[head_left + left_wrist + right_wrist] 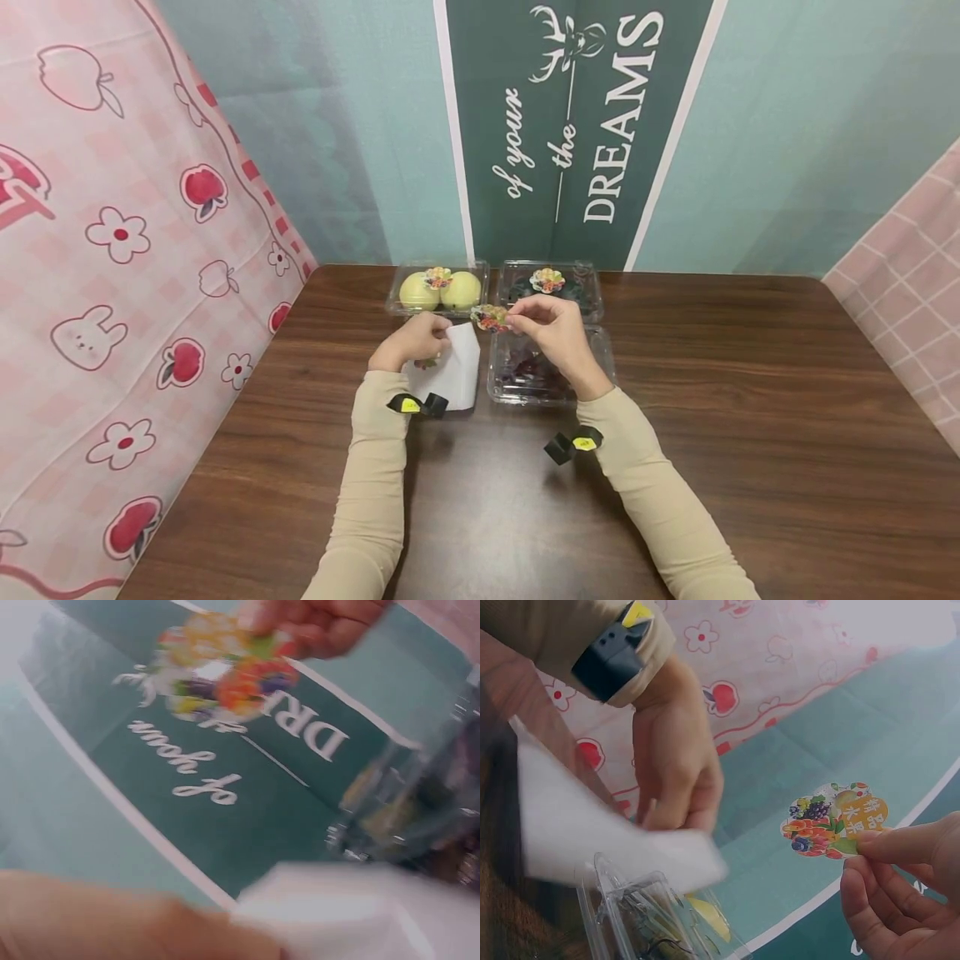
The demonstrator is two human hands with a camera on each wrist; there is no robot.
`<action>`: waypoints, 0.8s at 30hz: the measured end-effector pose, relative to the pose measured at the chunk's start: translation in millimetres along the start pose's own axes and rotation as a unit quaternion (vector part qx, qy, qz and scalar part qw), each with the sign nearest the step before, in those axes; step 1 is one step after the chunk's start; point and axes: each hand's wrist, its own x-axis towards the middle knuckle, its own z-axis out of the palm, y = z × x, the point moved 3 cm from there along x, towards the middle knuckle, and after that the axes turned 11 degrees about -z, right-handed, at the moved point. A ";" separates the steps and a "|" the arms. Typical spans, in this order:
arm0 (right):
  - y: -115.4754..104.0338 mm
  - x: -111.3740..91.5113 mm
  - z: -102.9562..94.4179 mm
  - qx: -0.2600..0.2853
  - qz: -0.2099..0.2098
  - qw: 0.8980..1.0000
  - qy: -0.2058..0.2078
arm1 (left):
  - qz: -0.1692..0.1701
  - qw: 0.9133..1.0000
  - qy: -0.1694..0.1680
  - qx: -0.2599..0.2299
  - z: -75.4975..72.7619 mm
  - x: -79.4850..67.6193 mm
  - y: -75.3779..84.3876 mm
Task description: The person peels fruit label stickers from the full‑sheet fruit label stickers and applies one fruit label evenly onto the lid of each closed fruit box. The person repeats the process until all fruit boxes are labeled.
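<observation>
My right hand point(551, 329) pinches a flower-shaped sticker point(832, 823) printed with colourful fruit, thumb and fingertips at its edge. In my left hand point(412, 340) is a bent white sheet of sticker backing paper point(461, 367), gripped by its upper edge; in the right wrist view it is blurred. Part of another printed sticker point(426, 363) shows beside the paper, close under the left hand. Below the right hand stands a closed clear plastic box point(517, 387) of dark red fruit, partly covered by hand and wrist.
Behind stand two more clear boxes: one with two yellow-green round fruits point(461, 290) and a fruit sticker point(437, 277) on its lid, one with dark contents point(577, 290) and a similar sticker point(547, 280). The brown wooden table point(750, 417) meets a fabric backdrop point(750, 167).
</observation>
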 end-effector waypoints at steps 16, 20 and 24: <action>-0.4 -0.8 -0.4 0.009 0.001 1.000 -0.002 | -0.146 0.972 0.085 0.161 24.0 15.9 -2.2; -0.1 -1.0 -0.6 0.008 0.001 1.000 -0.004 | -0.134 0.975 0.090 0.156 30.1 21.0 -3.4; 1.3 -0.7 -1.9 0.011 0.004 1.000 0.000 | -0.104 0.976 0.097 0.164 33.8 25.4 0.4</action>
